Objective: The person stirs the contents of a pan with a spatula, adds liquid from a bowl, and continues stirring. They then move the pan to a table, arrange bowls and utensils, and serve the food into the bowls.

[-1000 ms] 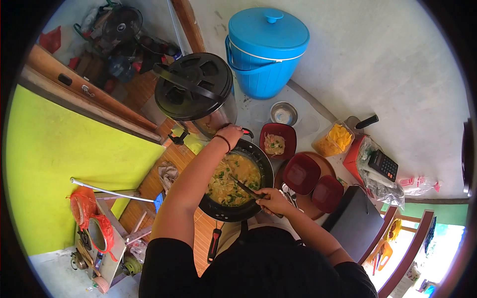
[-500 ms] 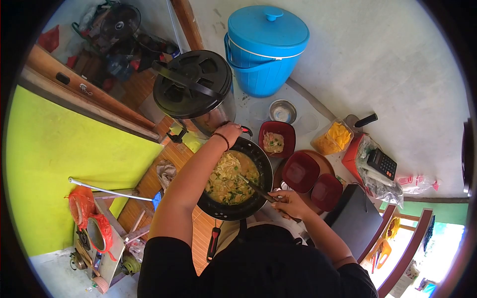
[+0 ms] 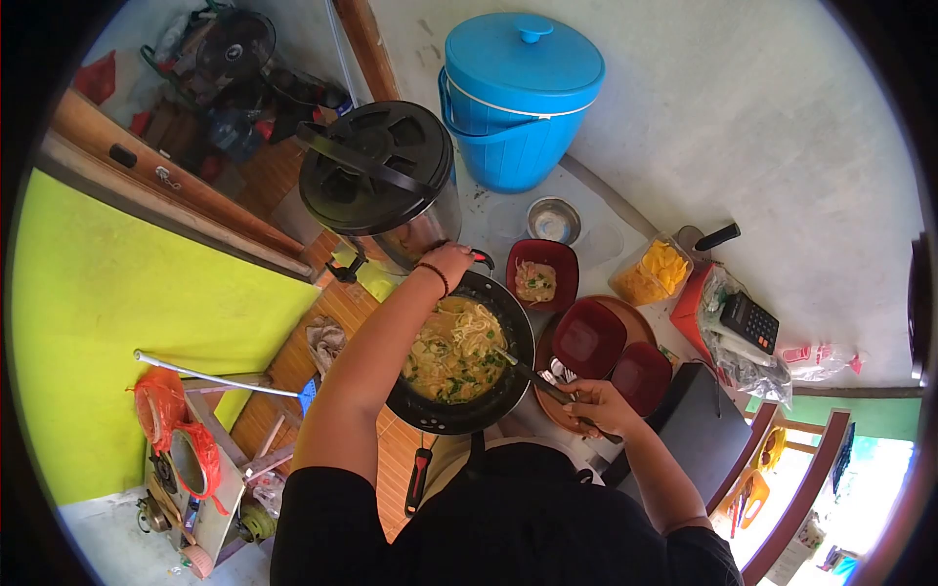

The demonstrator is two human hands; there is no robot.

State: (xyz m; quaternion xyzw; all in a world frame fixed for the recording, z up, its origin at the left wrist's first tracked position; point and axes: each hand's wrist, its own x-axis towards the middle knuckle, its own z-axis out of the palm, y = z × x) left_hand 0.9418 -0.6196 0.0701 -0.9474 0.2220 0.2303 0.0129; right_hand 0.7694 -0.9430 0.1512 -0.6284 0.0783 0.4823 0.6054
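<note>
A black wok is tilted in front of my body, holding noodles in yellowish broth with green pieces. My left hand is closed around its red-and-black side handle. The wok's long handle points down toward me. In my right hand is a dark-handled cooking utensil; its metal end reaches into the noodles, so its head is hidden. Just right of the wok, a dark red bowl holds some noodles. Two more red bowls sit near my right hand.
A steel drink dispenser with a black lid stands beyond my left hand. Behind are a blue lidded bucket and a small metal bowl. To the right are a tub of yellow chips, a calculator and a brown tray.
My right hand has moved slightly right and down, drawing the utensil and some noodles toward the wok's right side. My left hand keeps its hold on the handle.
</note>
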